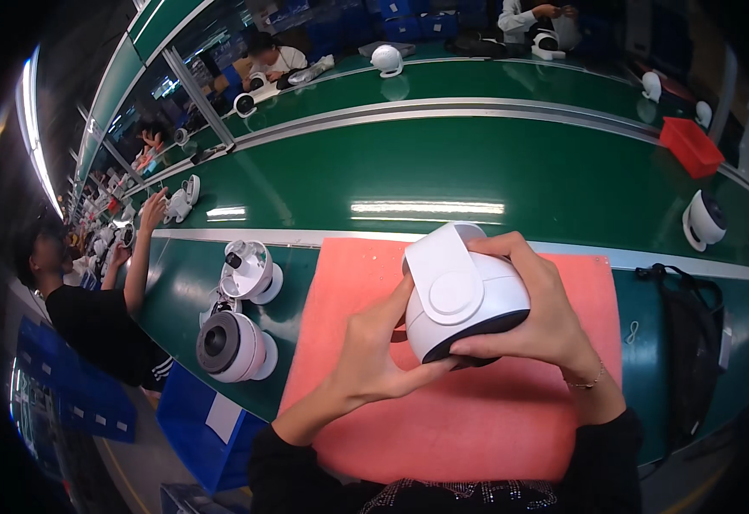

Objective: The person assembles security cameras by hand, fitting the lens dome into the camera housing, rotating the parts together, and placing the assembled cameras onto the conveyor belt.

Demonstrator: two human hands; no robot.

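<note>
Between my two hands is a white round security camera with a curved stand arm and a black front face turned down toward me. My left hand grips its left side, thumb along the lower edge. Wrapped round the right side, my right hand has its fingers over the top and its thumb across the black face. The camera is held above a pink foam mat. Left of the mat stand another white camera with a dark front and an opened white housing with inner parts showing.
A green conveyor runs beyond the bench, with a white camera at its right. A red bin sits farther back. To my right lies a black bag. A co-worker reaches in at left, near a blue bin.
</note>
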